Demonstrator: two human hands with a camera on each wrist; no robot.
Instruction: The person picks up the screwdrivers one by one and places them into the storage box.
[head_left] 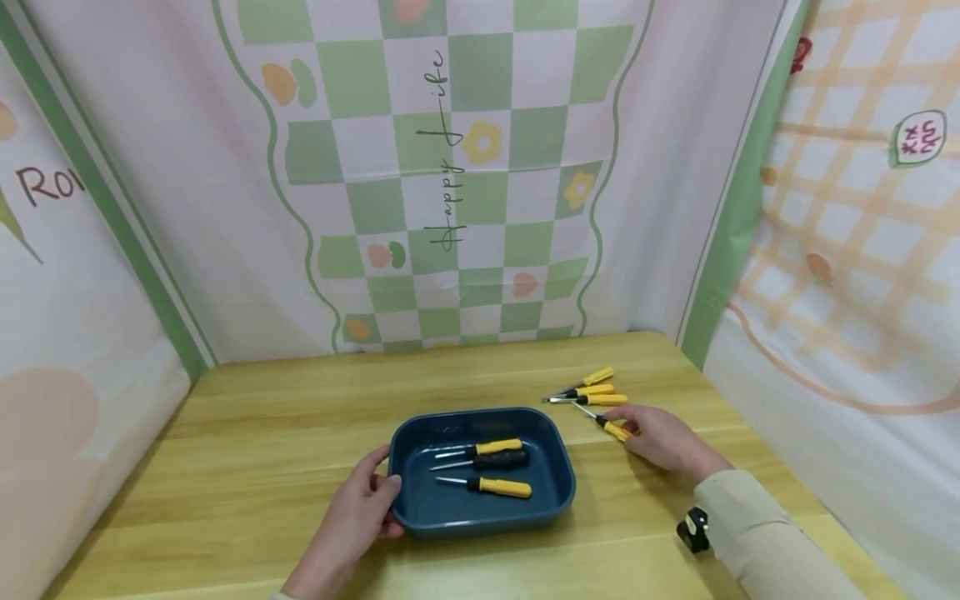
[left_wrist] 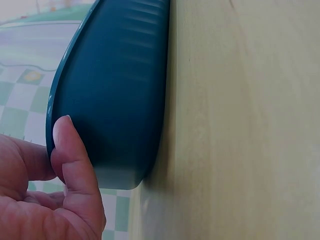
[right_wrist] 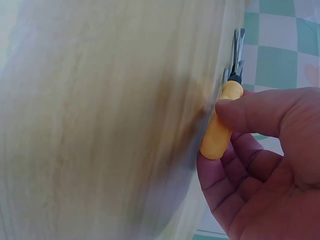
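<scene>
A dark blue rectangular tray (head_left: 480, 527) stands on the wooden table. My left hand (head_left: 362, 504) grips its left wall, thumb on one side and fingers on the other, as the left wrist view shows. Inside lie two yellow-handled screwdrivers, one nearer (head_left: 504, 487) and one farther (head_left: 498, 447), with a black-handled screwdriver (head_left: 502, 459) between them. Right of the tray, my right hand (head_left: 660, 437) pinches the yellow handle of a screwdriver (right_wrist: 218, 132) between thumb and fingers. Its shaft points toward several other yellow-handled screwdrivers (head_left: 600, 389) lying together on the table.
The wooden table (head_left: 285, 442) has its far edge against a hanging checkered cloth (head_left: 457, 200). More patterned cloth (head_left: 862, 250) hangs along the right side, and another sheet hangs at the left. A black device (head_left: 693, 531) sits at the right wrist, by the sleeve.
</scene>
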